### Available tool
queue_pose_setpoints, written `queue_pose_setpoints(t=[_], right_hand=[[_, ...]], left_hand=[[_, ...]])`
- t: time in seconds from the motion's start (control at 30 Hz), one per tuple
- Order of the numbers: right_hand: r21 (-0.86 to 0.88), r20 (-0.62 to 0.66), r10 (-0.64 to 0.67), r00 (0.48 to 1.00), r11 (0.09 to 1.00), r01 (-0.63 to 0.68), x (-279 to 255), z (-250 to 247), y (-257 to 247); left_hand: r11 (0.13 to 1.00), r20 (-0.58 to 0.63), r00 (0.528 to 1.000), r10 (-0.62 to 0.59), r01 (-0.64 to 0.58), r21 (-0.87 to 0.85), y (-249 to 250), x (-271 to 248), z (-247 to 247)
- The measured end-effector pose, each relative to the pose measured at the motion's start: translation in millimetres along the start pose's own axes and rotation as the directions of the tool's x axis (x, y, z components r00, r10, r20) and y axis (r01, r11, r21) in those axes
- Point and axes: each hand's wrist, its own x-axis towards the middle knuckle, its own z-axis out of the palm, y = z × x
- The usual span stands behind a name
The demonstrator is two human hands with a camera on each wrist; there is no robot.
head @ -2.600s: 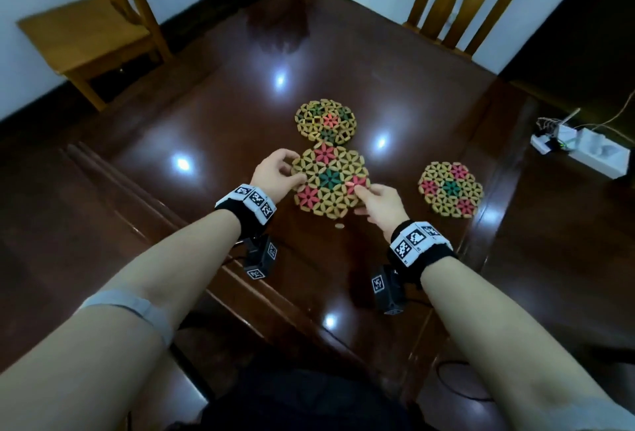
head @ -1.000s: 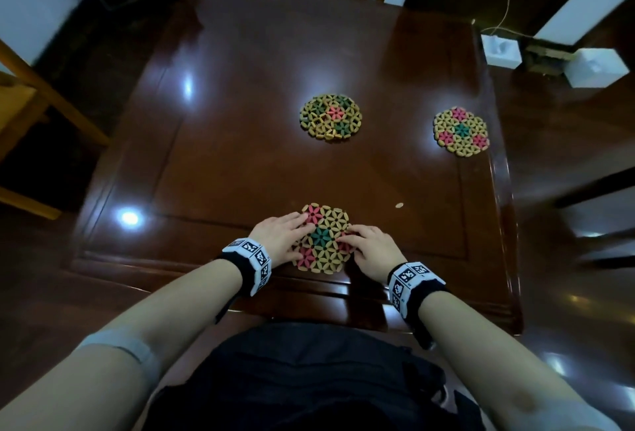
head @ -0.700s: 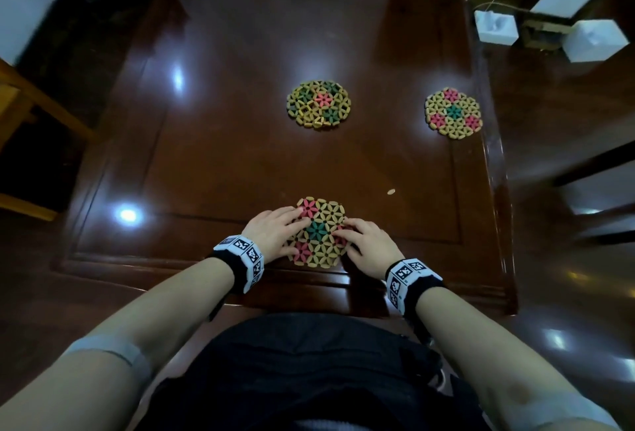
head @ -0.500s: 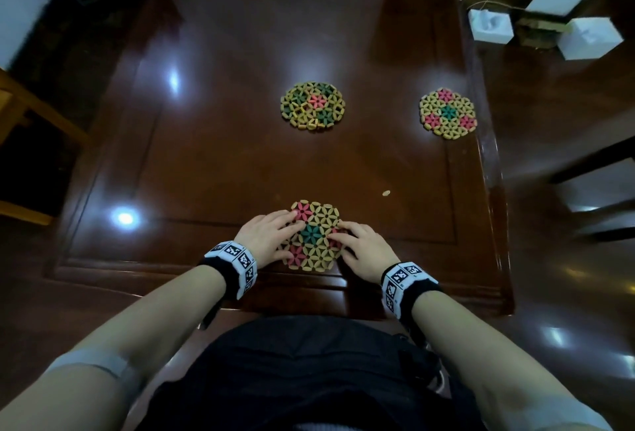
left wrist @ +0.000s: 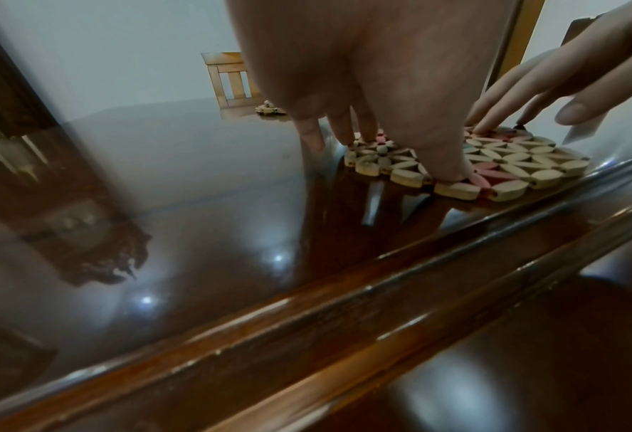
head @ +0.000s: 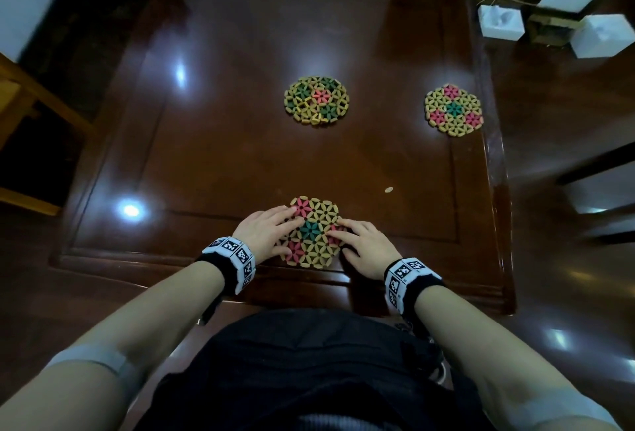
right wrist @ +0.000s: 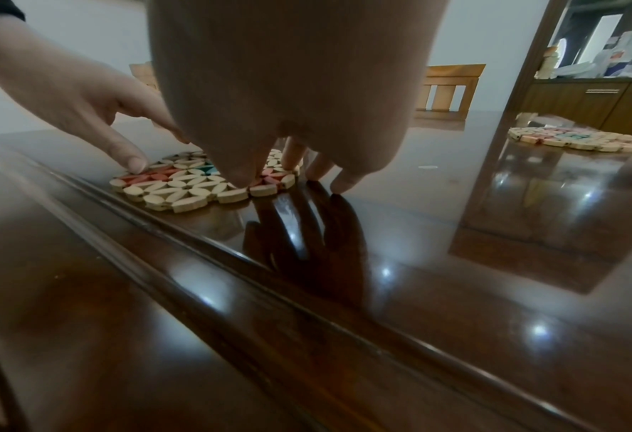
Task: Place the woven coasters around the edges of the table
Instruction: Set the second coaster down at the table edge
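The near coaster (head: 313, 232) lay flat on the dark, glossy wooden surface (head: 220, 162), close against the raised moulding of the near edge. It was roughly round, so it had no long axis and pointed no particular way. It was built of small oval wooden beads strung into six-petal flowers — mostly pale tan, with pink flowers and a teal one at the centre, and a scalloped rim.

The left hand (head: 263, 237) rested on its left side, fingers (left wrist: 449, 166) nearly straight and pressing down on the beads without curling round them. The right hand (head: 366, 247) did the same on the right side, its fingers (right wrist: 246, 175) spread and laid on the beads, the outer ones touching the bare wood beside the rim.

A second coaster (head: 316, 101) of the same make, with green and pink flowers, lay flat near the middle of the surface. A third coaster (head: 453, 110) lay flat by the right edge. A single loose bead (head: 388, 189) sat between them and the near coaster, apart from all three.
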Motion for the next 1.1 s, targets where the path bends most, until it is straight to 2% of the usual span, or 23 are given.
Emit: queue_pose_setpoints(t=[0.77, 0.93, 1.03, 1.1], right_hand=[[0.007, 0.064, -0.015, 0.998, 1.000, 0.015, 0, -7, -2], [0.134, -0.091, -0.024, 0.996, 0.990, 0.036, 3, -27, 5], [0.159, -0.095, 0.026, 0.995, 0.987, -0.011, 11, -48, 14], [0.081, -0.058, 0.008, 0.998, 0.997, -0.004, 16, -55, 18]], left_hand=[[0.999, 0.012, 0.999, -0.048, 0.048, 0.004, 6, 2, -10], [0.997, -0.071, 0.995, -0.069, 0.067, -0.022, 4, 3, -20], [0.995, -0.117, 0.988, -0.102, 0.100, -0.021, -5, 3, -29], [0.996, -0.128, 0.988, -0.084, 0.081, -0.029, -12, 4, -31]])
